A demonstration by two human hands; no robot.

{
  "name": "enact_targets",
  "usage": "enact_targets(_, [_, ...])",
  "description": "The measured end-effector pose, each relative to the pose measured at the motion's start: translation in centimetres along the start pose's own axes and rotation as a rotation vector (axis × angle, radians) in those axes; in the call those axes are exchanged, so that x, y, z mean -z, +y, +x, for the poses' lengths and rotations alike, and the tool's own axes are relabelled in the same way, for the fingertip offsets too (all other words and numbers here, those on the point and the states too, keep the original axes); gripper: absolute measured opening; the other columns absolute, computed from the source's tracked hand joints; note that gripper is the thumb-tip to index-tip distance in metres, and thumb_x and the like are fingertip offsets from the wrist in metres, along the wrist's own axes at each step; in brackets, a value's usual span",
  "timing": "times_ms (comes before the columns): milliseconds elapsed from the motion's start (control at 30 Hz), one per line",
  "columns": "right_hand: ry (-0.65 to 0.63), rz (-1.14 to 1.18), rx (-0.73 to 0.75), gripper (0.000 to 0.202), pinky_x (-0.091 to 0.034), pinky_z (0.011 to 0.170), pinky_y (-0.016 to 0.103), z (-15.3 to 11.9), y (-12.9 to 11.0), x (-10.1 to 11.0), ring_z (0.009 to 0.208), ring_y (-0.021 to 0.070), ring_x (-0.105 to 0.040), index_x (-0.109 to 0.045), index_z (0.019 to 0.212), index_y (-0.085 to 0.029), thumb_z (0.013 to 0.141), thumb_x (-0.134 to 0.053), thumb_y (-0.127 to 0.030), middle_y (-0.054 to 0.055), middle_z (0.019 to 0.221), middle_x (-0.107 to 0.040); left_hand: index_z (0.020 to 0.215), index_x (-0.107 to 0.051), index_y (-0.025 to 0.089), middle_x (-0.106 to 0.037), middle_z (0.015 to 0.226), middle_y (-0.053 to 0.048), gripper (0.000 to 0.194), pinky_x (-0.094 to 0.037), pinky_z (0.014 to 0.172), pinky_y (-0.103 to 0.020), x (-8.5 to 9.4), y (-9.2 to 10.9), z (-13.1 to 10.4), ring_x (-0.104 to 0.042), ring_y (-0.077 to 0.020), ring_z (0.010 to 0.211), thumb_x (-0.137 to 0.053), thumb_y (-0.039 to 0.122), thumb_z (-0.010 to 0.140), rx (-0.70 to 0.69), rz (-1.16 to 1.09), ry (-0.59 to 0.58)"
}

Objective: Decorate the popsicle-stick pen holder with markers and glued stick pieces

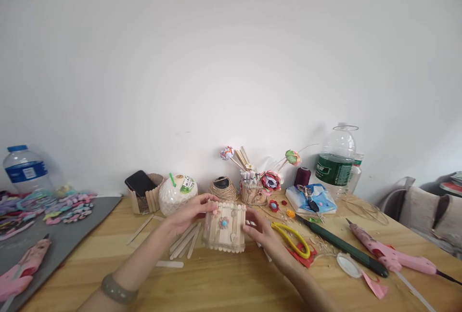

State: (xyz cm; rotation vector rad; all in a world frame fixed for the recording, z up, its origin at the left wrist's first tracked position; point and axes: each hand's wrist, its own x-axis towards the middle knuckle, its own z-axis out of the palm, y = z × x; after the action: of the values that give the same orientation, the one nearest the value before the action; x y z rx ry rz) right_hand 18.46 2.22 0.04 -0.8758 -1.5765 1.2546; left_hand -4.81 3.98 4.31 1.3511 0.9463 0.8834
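Observation:
Between my two hands is a small craft-stick box (229, 234), with a blue-centred flower and pale trim along its edges. My left hand (197, 211) grips its upper left corner, near a small pink ornament. At the right edge, the fingers and thumb of my right hand (258, 227) close on its side. Several loose craft sticks (186, 242) lie on the table just left of the box. Behind it are a roll of twine (223, 189) and a decorated stick holder (253, 192) with paper flowers in it.
Yellow-handled scissors (292, 240), a dark green cutter-like tool (342, 247) and a pink glue gun (390, 252) lie to the right. A white coconut (178, 194) and a stick box with a phone (142, 194) stand left. Another glue gun (27, 268) rests on a grey mat (83, 225).

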Motion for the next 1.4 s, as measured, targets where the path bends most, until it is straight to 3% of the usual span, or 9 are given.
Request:
enact_targets(167, [0.001, 0.022, -0.012, 0.058, -0.038, 0.101, 0.045, -0.3, -0.6, -0.6, 0.120, 0.0282, -0.052, -0.053, 0.120, -0.024, 0.071, -0.069, -0.052, 0.010, 0.129, -0.057, 0.090, -0.058, 0.017, -0.059, 0.081, -0.001, 0.038, -0.039, 0.071, -0.027, -0.3, -0.3, 0.3, -0.055, -0.0184, 0.083, -0.076, 0.040, 0.064, -0.005, -0.040, 0.008])
enact_targets(400, [0.032, 0.046, -0.014, 0.052, -0.039, 0.101, 0.046, 0.2, 0.1, -0.7, 0.117, 0.0299, -0.053, -0.058, 0.109, -0.022, 0.067, -0.073, -0.050, 0.010, 0.120, -0.063, 0.094, -0.062, 0.018, -0.063, 0.088, -0.002, 0.039, -0.038, 0.079, -0.030, 0.2, -1.4, 0.8, -0.056, -0.0215, 0.093, -0.078, 0.036, 0.064, 0.018, -0.026, -0.025])
enact_targets(500, [0.061, 0.060, -0.020, 0.055, -0.041, 0.099, 0.046, 0.3, 0.4, -0.7, 0.113, 0.0296, -0.056, -0.056, 0.110, -0.022, 0.065, -0.074, -0.048, 0.010, 0.117, -0.064, 0.101, -0.062, 0.018, -0.064, 0.098, -0.005, 0.042, -0.039, 0.082, -0.032, 0.4, -1.5, 0.8, -0.055, -0.0232, 0.101, -0.075, 0.041, 0.068, 0.021, -0.021, -0.061])
enact_targets(700, [0.136, 0.059, -0.070, 0.068, -0.041, 0.099, 0.045, 0.3, 1.1, -0.4, 0.116, 0.0287, -0.055, -0.043, 0.122, -0.021, 0.067, -0.071, -0.047, 0.012, 0.121, -0.061, 0.120, -0.056, 0.019, -0.054, 0.129, -0.011, 0.058, -0.039, 0.094, -0.038, 1.1, -1.8, 0.8, -0.045, -0.0266, 0.122, -0.051, 0.062, 0.081, -0.042, 0.005, -0.083])
enact_targets(833, [0.145, 0.051, -0.099, 0.068, -0.043, 0.097, 0.045, 0.4, 1.3, -0.3, 0.116, 0.0301, -0.056, -0.042, 0.123, -0.021, 0.067, -0.070, -0.050, 0.013, 0.121, -0.062, 0.121, -0.056, 0.022, -0.049, 0.138, -0.009, 0.057, -0.031, 0.104, -0.039, 1.4, -1.2, 0.6, -0.038, -0.0271, 0.130, -0.066, 0.053, 0.075, -0.111, 0.104, -0.060])
enact_targets(900, [0.142, 0.044, -0.102, 0.069, -0.044, 0.096, 0.044, 0.4, 1.3, -0.2, 0.114, 0.0300, -0.057, -0.043, 0.123, -0.021, 0.066, -0.069, -0.052, 0.013, 0.120, -0.062, 0.117, -0.059, 0.022, -0.051, 0.136, -0.008, 0.052, -0.029, 0.107, -0.038, 1.4, -0.5, 0.3, -0.038, -0.0268, 0.130, -0.072, 0.046, 0.072, -0.165, 0.153, -0.059])
enact_targets(1100, [0.138, 0.005, -0.082, 0.070, -0.045, 0.094, 0.044, 0.6, 1.4, -0.4, 0.110, 0.0306, -0.058, -0.044, 0.119, -0.020, 0.065, -0.070, -0.056, 0.014, 0.114, -0.064, 0.111, -0.060, 0.018, -0.063, 0.119, -0.010, 0.037, -0.037, 0.101, -0.037, 0.4, 1.1, -0.3, -0.052, -0.0251, 0.118, -0.058, 0.043, 0.084, -0.286, 0.244, -0.065])
enact_targets(1233, [0.156, -0.039, -0.034, 0.066, -0.045, 0.092, 0.044, 0.8, 1.7, -0.9, 0.108, 0.0306, -0.057, -0.045, 0.113, -0.020, 0.065, -0.070, -0.058, 0.015, 0.114, -0.062, 0.114, -0.059, 0.017, -0.063, 0.118, -0.012, 0.039, -0.046, 0.088, -0.038, -0.8, 1.2, -0.6, -0.057, -0.0271, 0.109, -0.062, 0.037, 0.081, -0.276, 0.326, -0.061])
enact_targets(1400, [0.128, -0.095, 0.023, 0.064, -0.047, 0.087, 0.046, 0.3, 1.3, -1.7, 0.106, 0.0313, -0.055, -0.046, 0.112, -0.021, 0.064, -0.073, -0.054, 0.013, 0.113, -0.060, 0.104, -0.066, 0.017, -0.068, 0.105, -0.008, 0.035, -0.043, 0.087, -0.036, -1.7, 1.4, -0.6, -0.059, -0.0258, 0.101, -0.069, 0.034, 0.073, -0.237, 0.393, -0.052])
